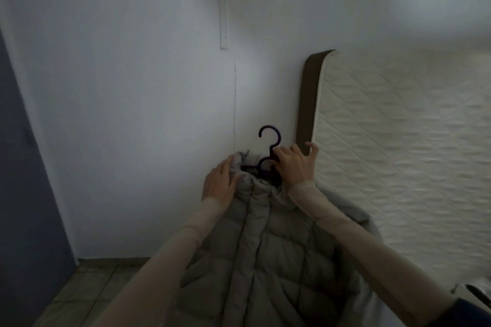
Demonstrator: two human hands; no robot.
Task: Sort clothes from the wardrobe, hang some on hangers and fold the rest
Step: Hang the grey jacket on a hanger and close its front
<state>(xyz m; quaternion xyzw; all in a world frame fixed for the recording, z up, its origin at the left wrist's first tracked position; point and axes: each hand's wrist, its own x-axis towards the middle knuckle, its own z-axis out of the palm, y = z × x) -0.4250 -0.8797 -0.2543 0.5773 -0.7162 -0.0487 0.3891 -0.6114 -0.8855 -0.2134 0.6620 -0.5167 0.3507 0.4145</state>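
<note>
Jacket: grey quilted puffer jacket point(263, 241) is held up in front of the white wall point(132, 114), front facing the camera, collar at top, and already sits on a dark purple plastic hanger point(268, 156) whose hook sticks up above the collar. Right hand point(295, 164) grips the hanger neck just under the hook, thumb and fingers curled round it, two outer fingers spread loose. Left hand point(219, 180) rests flat on the jacket's left shoulder by the collar, fingers straight and close together. Cream quilted mattress point(398, 154) leans upright against the wall, just right of the hanger. Tiled floor point(87, 289) lower left.
</note>
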